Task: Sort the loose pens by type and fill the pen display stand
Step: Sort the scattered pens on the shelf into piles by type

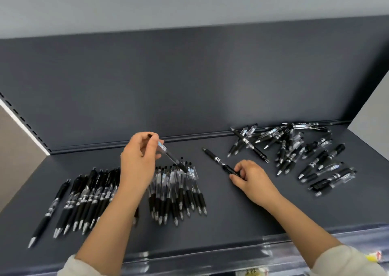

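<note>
My left hand pinches a clear-barrelled pen by its top end and holds it slanted above a row of similar clear pens lying side by side on the dark shelf. My right hand grips the lower end of a black pen that lies on the shelf, pointing up-left. A second sorted row of darker pens lies at the left, partly hidden behind my left forearm. An unsorted heap of loose pens sprawls at the right rear.
The shelf's back panel rises right behind the pens. A single black pen lies apart at the far left. The shelf's front lip runs below my arms, with packaged goods glimpsed under it at the bottom right.
</note>
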A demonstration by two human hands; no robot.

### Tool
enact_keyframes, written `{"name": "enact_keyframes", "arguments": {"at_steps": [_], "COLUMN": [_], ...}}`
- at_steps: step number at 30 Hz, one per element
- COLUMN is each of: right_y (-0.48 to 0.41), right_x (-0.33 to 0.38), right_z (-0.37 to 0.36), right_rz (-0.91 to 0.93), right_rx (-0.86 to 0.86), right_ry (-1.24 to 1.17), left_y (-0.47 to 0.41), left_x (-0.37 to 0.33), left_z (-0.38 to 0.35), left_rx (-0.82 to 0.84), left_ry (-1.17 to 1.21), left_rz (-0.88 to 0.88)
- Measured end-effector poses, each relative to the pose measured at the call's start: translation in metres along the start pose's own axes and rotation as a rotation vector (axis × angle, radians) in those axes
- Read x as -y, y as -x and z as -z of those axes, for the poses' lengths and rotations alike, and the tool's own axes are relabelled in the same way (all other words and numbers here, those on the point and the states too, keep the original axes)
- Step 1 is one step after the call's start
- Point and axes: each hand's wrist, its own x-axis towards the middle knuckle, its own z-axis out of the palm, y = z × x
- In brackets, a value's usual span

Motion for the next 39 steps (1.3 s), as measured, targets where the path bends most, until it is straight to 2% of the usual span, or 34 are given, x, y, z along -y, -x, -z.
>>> {"name": "enact_keyframes", "arguments": {"at_steps": [4,11,14,18,22,26,29,31,34,39], "right_y": [0.001,-0.005,-0.005,-0.003,-0.001,0.000,0.002,0.003,0.003,-0.001], "right_x": [-0.004,0.002,0.017,0.032,0.038,0.042,0.045,0.044,0.032,-0.024], "right_z": [-0.003,0.008,0.016,0.025,0.033,0.038,0.040,0.043,0.052,0.072], "right_rz": [-0.028,-0.167,-0.139,-0.066,-0.048,-0.031,-0.044,-0.054,-0.072,-0.252], "right_rx": [-0.068,-0.208,-0.256,-0.282,-0.281,-0.282,-0.252,-0.231,-0.212,-0.278], "right_ry": [-0.080,-0.564,-0.727,-0.750,-0.736,-0.739,-0.794,-0.823,-0.702,-0.061], "left_y": [0.005,0.000,-0.006,-0.005,0.001,0.009,0.016,0.019,0.020,0.019], "left_x": [-0.003,0.013,0.019,0.026,0.031,0.018,0.010,0.008,0.010,0.013], "left_z": [0.017,0.002,-0.014,-0.026,-0.033,-0.046,-0.059,-0.066,-0.070,-0.070], "left_rx": [0.000,0.303,0.385,0.388,0.357,0.521,0.589,0.576,0.511,0.438], "left_ry": [-0.104,-0.558,-0.710,-0.872,-0.819,-0.620,-0.645,-0.637,-0.600,-0.576], "left_rz": [-0.001,0.017,0.048,0.071,-0.089,-0.304,-0.427,-0.442,-0.442,-0.388]}}
